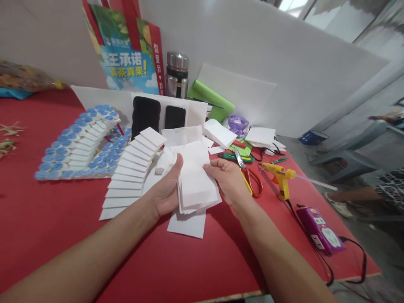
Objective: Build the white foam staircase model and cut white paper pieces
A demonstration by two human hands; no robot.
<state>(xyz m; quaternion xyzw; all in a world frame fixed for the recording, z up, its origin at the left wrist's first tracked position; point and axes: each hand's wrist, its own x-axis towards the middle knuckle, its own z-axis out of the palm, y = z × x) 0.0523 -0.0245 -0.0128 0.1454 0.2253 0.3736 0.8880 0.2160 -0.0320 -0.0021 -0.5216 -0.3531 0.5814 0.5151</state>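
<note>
A stack of white paper sheets [197, 179] is held between my two hands above the table. My left hand [168, 191] grips its left side, thumb upright along the edge. The thumb and fingers of my right hand [229, 179] pinch its right edge. Beneath the stack, a loose white sheet [187, 225] lies on the red table. Just left of my hands, a white stepped piece like a fan of stairs [129, 176] stands near a blue and white curved model [78, 143].
Scissors [249, 176], a green cutter [236, 157], a yellow glue gun [282, 176] and a purple power strip [322, 231] lie on the right. Behind are two phones [145, 113], a steel flask [177, 75] and a printed bag [129, 54]. The red table [158, 265] ends at the front.
</note>
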